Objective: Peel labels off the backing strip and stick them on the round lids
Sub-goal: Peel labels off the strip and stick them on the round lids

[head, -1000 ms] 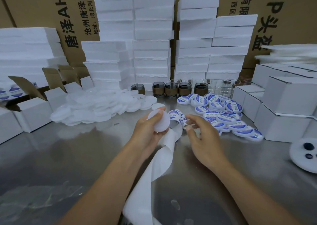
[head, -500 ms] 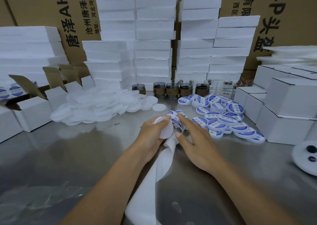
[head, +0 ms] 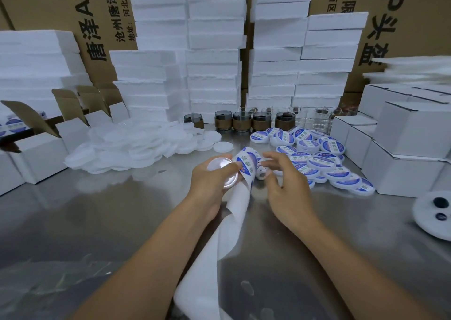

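Left hand (head: 214,183): fingers curled round a blank round lid (head: 220,172), thumb tip on the backing strip (head: 239,205) next to it
Right hand (head: 286,190): fingers loosely bent right by the strip's curled end, honestly can't tell if it's pinching anything
Label (head: 246,163): blue and white, on the strip just beside the lid
Strip: trails down over the metal table (head: 109,222) toward the person
Plain lids (head: 136,149): heaped on the left
Labelled lids (head: 322,156): piled on the right, just behind the right hand
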`<state>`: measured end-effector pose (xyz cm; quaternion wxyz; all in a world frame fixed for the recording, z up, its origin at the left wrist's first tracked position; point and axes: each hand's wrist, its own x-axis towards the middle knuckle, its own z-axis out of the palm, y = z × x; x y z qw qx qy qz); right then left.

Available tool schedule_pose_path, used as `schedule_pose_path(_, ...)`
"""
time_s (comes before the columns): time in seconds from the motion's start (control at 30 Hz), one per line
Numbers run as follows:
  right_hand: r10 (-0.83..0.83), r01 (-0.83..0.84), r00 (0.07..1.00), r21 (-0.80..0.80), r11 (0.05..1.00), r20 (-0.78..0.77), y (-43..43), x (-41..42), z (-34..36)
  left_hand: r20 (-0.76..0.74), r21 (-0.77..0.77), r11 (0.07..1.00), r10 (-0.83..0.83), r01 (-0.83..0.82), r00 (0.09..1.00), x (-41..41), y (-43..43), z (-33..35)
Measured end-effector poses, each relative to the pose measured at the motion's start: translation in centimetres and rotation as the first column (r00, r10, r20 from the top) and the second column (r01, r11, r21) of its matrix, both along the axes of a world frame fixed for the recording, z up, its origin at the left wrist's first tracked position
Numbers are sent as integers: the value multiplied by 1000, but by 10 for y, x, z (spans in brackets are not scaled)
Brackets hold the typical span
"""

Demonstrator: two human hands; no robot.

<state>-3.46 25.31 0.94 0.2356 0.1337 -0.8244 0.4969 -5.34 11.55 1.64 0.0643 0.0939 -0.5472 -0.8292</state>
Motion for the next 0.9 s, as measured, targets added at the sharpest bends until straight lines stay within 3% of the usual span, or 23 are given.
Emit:
schedule_pose_path(0.1, 86, -62, 987, -171, 983, 138, 1, -1, 4, -9, 174, 979, -101, 101, 995, 3, -1, 7)
schedule_pose_path(0.23, 221, -124, 945, -361, 924, 241, 0, -3, 6, -12, 251, 957, -151, 149, 988, 5, -2, 11)
schedule_pose_path(0.4, 203, -114, 962, -408, 906, 181, 3, -3, 7, -35, 271, 951, -147, 151, 989, 4, -4, 10)
schedule_pose_path(0.53, 151, -94, 982, -411, 907, 109, 2, -2, 8, -40, 165, 965, -203, 206, 978, 7, -2, 9)
schedule_pose_path(0.67, 93, -72, 994, -328, 942, 51, 1, -4, 5, -40, 122, 968, -215, 218, 976, 6, -2, 6)
schedule_pose_path(0.8, 1, 3, 993, 38, 999, -121, 2, -2, 0, -60, 94, 965, -240, 245, 969, 8, -5, 6)
schedule_pose_path(0.9, -39, 76, 978, 172, 982, -206, 2, 0, 1, -72, 96, 954, -277, 284, 958, 9, -5, 8)
